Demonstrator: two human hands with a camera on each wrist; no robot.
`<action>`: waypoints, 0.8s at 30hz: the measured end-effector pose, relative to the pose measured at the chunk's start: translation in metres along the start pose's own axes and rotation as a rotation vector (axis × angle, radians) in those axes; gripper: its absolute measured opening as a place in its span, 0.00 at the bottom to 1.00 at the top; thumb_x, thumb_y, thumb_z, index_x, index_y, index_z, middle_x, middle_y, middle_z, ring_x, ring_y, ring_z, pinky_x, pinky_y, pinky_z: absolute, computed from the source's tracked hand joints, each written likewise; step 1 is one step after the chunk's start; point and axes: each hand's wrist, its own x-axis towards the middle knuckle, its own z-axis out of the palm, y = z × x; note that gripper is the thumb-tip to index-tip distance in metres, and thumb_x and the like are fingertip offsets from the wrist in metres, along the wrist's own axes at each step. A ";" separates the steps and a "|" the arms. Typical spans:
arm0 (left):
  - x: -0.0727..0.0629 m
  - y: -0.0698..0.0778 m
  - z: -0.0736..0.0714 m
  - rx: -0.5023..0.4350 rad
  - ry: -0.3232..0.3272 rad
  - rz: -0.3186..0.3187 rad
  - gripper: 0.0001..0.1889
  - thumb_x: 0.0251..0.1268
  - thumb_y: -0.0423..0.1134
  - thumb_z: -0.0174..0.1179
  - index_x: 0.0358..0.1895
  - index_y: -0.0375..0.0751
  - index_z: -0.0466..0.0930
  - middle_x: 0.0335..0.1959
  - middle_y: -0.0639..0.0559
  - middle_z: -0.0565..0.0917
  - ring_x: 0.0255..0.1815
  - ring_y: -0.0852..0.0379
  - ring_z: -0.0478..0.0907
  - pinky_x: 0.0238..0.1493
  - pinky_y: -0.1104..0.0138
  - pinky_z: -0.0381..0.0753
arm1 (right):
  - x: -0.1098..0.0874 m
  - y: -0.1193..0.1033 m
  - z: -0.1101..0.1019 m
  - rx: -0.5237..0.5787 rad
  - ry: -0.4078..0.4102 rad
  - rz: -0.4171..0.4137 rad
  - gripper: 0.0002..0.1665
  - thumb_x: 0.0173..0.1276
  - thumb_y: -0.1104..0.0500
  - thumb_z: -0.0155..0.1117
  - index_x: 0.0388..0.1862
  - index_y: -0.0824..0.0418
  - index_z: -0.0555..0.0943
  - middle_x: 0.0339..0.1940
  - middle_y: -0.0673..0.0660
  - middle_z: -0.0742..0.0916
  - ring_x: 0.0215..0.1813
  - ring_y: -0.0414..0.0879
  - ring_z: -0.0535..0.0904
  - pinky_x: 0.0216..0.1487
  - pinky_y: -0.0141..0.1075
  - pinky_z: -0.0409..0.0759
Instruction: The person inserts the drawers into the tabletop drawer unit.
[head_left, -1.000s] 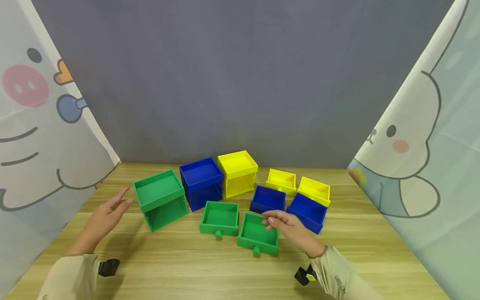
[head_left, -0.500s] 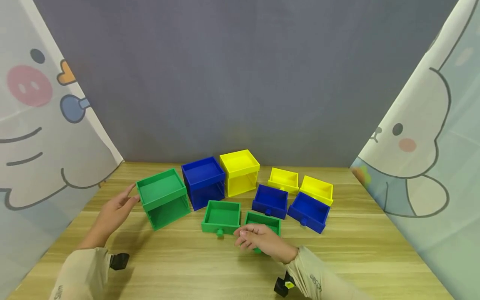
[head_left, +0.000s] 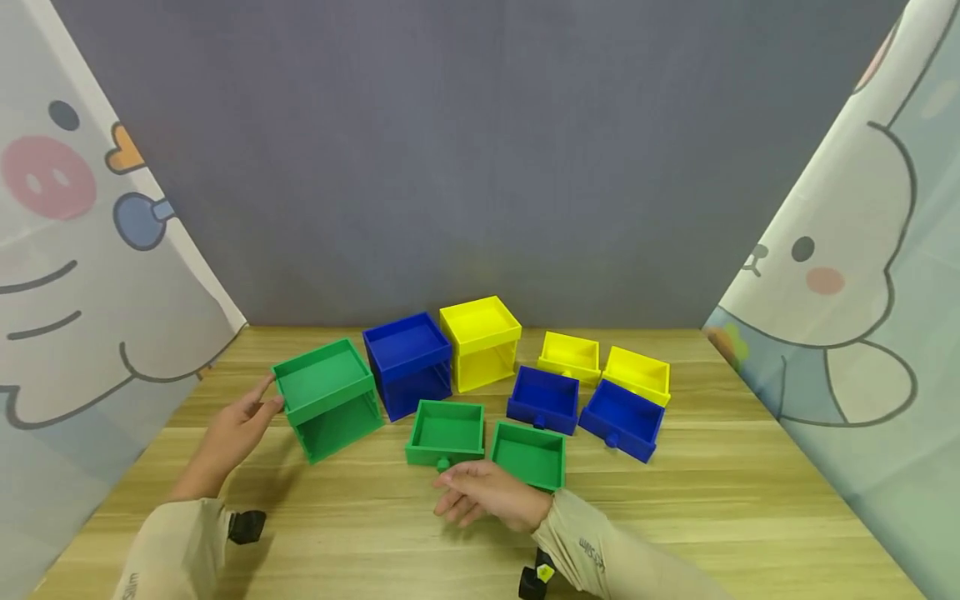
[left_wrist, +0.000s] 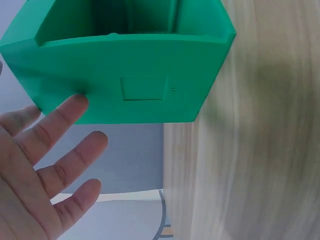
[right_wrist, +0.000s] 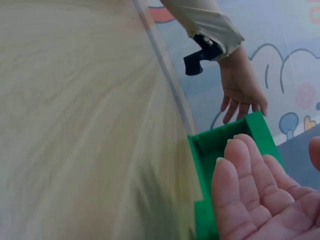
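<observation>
My left hand (head_left: 234, 437) is at the left side of the green drawer cabinet (head_left: 322, 379), whose front bay is bare of drawers. In the left wrist view its fingers are spread and nearly straight, one fingertip right at the green wall (left_wrist: 145, 60). My right hand (head_left: 491, 496) hovers over the table just in front of the two green drawers, the left one (head_left: 446, 427) and the right one (head_left: 528, 454). It hides the right drawer's front and knob. Seen from the right wrist, the right hand's fingers (right_wrist: 250, 185) are extended, palm showing, holding nothing.
A blue cabinet (head_left: 407, 367) and a yellow cabinet (head_left: 482, 342) stand right of the green one. Two blue drawers (head_left: 543, 400) and two yellow drawers (head_left: 568, 354) lie on the wooden table (head_left: 675, 517) at the right. A grey backdrop (head_left: 480, 167) rises behind.
My right hand has moved left and toward the near edge, from over the right green drawer to in front of the drawers. My left hand has moved right, up to the green cabinet.
</observation>
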 end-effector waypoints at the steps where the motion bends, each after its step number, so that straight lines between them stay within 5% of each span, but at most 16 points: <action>1: 0.001 0.000 0.001 0.000 0.002 0.005 0.35 0.78 0.54 0.36 0.76 0.35 0.42 0.56 0.27 0.76 0.60 0.24 0.65 0.48 0.35 0.68 | 0.002 0.001 0.001 0.021 -0.010 0.008 0.24 0.77 0.55 0.47 0.58 0.75 0.74 0.37 0.57 0.87 0.32 0.38 0.81 0.37 0.33 0.82; 13: 0.008 0.007 0.003 0.032 0.006 -0.016 0.37 0.76 0.56 0.37 0.76 0.36 0.41 0.58 0.22 0.71 0.58 0.24 0.66 0.48 0.37 0.70 | 0.020 0.017 0.008 0.298 -0.095 0.127 0.25 0.79 0.53 0.41 0.61 0.70 0.70 0.28 0.44 0.84 0.29 0.35 0.79 0.34 0.29 0.78; 19: 0.010 0.001 0.003 0.037 -0.038 -0.032 0.38 0.76 0.58 0.37 0.77 0.40 0.35 0.61 0.19 0.66 0.59 0.22 0.64 0.48 0.35 0.69 | 0.023 0.023 0.010 0.400 -0.066 0.144 0.20 0.80 0.52 0.38 0.53 0.64 0.73 0.25 0.46 0.82 0.26 0.35 0.78 0.32 0.30 0.78; 24: 0.008 -0.003 0.004 0.009 -0.055 -0.036 0.39 0.75 0.59 0.37 0.77 0.43 0.32 0.62 0.19 0.64 0.58 0.24 0.67 0.47 0.38 0.71 | 0.025 0.027 0.013 0.442 0.000 0.158 0.20 0.79 0.52 0.38 0.57 0.65 0.66 0.23 0.47 0.80 0.24 0.36 0.76 0.30 0.30 0.77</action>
